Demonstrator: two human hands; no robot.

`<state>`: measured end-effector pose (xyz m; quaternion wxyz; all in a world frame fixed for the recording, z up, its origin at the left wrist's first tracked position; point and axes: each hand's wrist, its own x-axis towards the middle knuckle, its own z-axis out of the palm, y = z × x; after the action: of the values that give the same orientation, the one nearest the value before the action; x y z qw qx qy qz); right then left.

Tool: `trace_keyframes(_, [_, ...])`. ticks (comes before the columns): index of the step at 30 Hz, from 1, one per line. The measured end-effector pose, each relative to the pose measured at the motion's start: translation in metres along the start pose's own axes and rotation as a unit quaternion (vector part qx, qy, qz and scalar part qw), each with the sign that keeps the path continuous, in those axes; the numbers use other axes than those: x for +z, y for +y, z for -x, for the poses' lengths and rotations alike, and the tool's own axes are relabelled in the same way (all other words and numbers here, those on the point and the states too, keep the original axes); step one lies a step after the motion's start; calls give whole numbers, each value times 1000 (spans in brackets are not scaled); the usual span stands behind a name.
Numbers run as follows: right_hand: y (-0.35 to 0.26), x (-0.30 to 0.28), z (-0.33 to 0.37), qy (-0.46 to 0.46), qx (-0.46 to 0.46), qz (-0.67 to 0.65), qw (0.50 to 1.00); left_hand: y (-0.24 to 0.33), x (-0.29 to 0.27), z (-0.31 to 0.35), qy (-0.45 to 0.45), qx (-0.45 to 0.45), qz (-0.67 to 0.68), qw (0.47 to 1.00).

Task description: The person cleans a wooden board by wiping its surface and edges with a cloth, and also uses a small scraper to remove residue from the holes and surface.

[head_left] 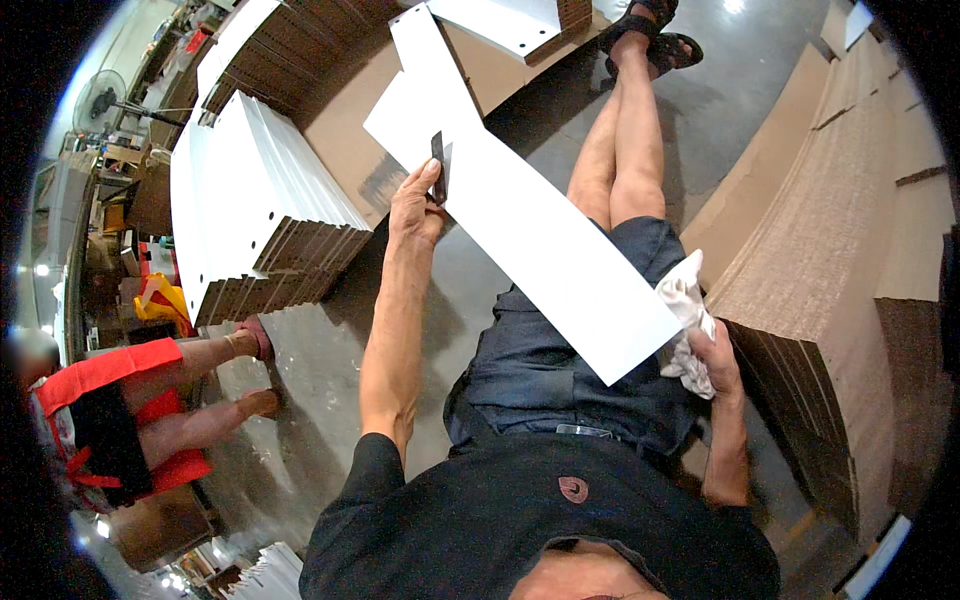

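A long white panel (pixel 560 260) lies slantwise in front of me, its near end over my lap. My left hand (pixel 414 205) is closed at the panel's left edge, pinching a small dark flat blade-like piece (pixel 438 170) that stands against the white face. Some of those fingers are hidden. At the near right corner, my right hand (pixel 716 360) grips a crumpled white cloth (pixel 684 300) against the panel's end. Beyond the far end, a second white panel (pixel 428 45) lies on brown cardboard (pixel 345 120), partly overlapped by the first.
White panels with dark holes stand stacked (pixel 265 215) at left; more white boards (pixel 515 30) lie at the far side. Tall layered brown boards (pixel 800 230) rise close on my right. A person in red and black (pixel 130 420) stands at left, near a fan (pixel 100 100).
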<state>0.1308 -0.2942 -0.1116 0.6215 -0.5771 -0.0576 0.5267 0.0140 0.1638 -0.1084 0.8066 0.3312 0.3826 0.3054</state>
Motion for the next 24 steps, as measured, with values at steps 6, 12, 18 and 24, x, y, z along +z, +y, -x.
trace_keyframes(6, [5,37,14,6,-88,71,994,-35,-5,-13,-2,-27,-10,1000])
trace_keyframes(12, [10,63,4,50,-140,-63,987,-70,-21,-27,12,-32,-34,999])
trace_keyframes(18, [21,67,-5,56,-46,-43,996,-76,-36,-32,-27,-66,-45,996])
trace_keyframes(24, [34,69,-7,79,-74,-65,992,-44,-36,-13,64,45,-310,947])
